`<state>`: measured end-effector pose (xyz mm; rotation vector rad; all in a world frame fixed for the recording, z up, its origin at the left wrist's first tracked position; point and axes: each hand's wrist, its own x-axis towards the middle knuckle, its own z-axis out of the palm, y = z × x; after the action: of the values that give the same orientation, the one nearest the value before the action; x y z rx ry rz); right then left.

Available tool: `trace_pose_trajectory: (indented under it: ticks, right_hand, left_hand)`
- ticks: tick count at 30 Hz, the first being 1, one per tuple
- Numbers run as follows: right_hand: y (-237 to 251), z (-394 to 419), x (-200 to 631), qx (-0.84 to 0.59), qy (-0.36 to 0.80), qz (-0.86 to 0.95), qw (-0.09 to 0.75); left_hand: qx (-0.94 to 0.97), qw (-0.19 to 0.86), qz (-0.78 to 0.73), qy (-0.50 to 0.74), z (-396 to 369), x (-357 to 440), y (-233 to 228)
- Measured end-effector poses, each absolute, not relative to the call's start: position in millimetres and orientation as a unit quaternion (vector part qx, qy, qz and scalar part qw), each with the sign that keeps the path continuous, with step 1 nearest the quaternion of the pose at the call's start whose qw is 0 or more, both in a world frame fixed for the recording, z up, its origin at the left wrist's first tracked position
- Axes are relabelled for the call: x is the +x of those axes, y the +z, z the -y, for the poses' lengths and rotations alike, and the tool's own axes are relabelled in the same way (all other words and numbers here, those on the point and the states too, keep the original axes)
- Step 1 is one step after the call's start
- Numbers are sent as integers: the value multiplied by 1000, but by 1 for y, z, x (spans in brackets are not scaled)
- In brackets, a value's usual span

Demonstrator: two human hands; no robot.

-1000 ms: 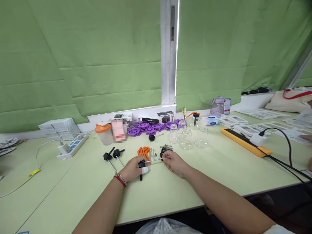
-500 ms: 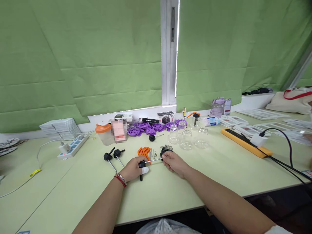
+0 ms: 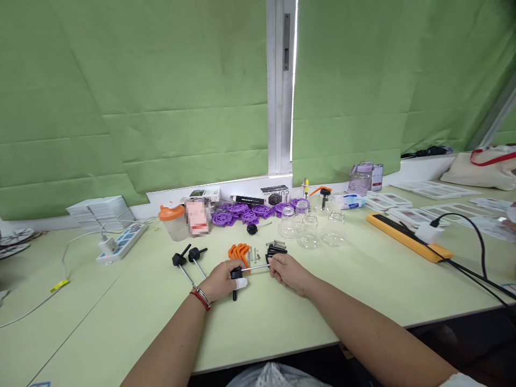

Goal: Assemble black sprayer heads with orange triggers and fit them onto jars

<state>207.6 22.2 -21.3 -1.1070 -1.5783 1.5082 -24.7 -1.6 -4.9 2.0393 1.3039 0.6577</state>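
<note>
My left hand [image 3: 224, 279], a white wrap on its thumb, grips the black head of a black plastic piece with a metal rod [image 3: 256, 267]. The rod points right, and the fingertips of my right hand [image 3: 288, 273] pinch its far end. Two similar black-headed rods [image 3: 195, 255] lie to the left of my left hand. Just beyond my hands are a group of orange bent handles [image 3: 239, 251], several small metal pins [image 3: 255, 255], black cylindrical parts [image 3: 276, 250] and springs [image 3: 276, 244].
Several glass jars [image 3: 308, 235] stand beyond my right hand, beside purple plastic parts [image 3: 242, 211]. An orange-lidded cup [image 3: 172, 221] is at back left. Power strips lie left [image 3: 124, 243] and right [image 3: 407, 236], with cables trailing over the table [image 3: 355, 301].
Both hands keep the same hold on the rodded piece. The whole view has shifted very slightly; nothing else visibly differs.
</note>
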Motion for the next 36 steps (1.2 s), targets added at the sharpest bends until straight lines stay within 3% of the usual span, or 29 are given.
trace_pose_trajectory:
  ticks: [14,19,23,30,36]
  right_hand:
    - [-18,-20,209,-431,605,587,322]
    - [-14,-16,210,-419,587,595,354]
    - [-6,-8,197,-381,441,738,341]
    - [16,3,142,-404,147,882,194]
    - [29,-14,124,-457,97,866,179]
  left_hand:
    - [807,239,-483,242,6,-22,2]
    - [785,245,-489,292,9,-18,8]
    - [727,230,-526,377,7,-21,8]
    - [693,156,-566,418,7,-23,7]
    - [657,108,-585,463,0,-37,10]
